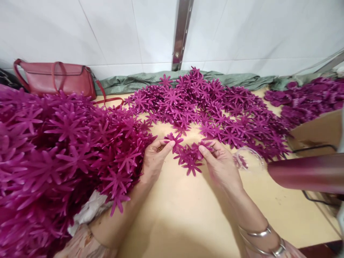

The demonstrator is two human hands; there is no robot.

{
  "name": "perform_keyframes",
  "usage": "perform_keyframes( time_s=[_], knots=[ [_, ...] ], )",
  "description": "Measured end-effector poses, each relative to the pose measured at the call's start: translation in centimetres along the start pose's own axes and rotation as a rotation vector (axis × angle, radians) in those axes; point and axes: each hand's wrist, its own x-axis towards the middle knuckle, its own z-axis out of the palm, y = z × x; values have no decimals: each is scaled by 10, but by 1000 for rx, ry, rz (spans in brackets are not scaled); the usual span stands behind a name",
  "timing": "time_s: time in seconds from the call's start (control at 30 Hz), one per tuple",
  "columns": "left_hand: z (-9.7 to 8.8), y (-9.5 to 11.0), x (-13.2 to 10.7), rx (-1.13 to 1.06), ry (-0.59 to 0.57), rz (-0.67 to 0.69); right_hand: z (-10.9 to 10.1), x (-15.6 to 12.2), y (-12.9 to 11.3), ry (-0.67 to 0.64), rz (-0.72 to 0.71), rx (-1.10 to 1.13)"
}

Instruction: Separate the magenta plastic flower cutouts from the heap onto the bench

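Between thumb and fingers, my left hand (156, 157) pinches a purple fabric flower piece (174, 140) with several narrow petals. My right hand (219, 161) is closed on another flower piece (203, 146) of the same kind. A few more flower pieces (191, 160) sit between the two hands, just above or on the tabletop; whether they hang from the right fingers I cannot tell. Both hands are over the pale yellow table (172, 211). A big heap of these purple flower pieces (67, 143) rises beside my left forearm.
Another heap of flower pieces (188, 96) lies along the back, before a green cloth (129, 80). At back left stands a red handbag (53, 77). On the right are a round clear plastic container (249, 157), a dark red cylinder (306, 173) and purple round pieces (314, 96).
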Motion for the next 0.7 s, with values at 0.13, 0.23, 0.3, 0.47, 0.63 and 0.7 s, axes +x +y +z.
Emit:
perform_keyframes(
  time_s=[0.13,0.23,0.3,0.47,0.63,0.7],
  knots=[
    [2,2,-1,-5,-36,30,2,-2,-3,-13,-24,-40],
    [1,0,-1,14,-57,69,2,-4,-5,-16,-60,-79],
    [0,-2,-1,35,-71,93,1,-5,-6,-28,-83,-129],
    [0,-4,-3,111,-109,165,0,-5,-5,-70,-70,-144],
    [0,4,-11,267,-277,264,9,-10,-8,-143,-10,-95],
    [-2,5,-12,346,-320,306,13,-12,-9,-207,28,-81]
  ],
)
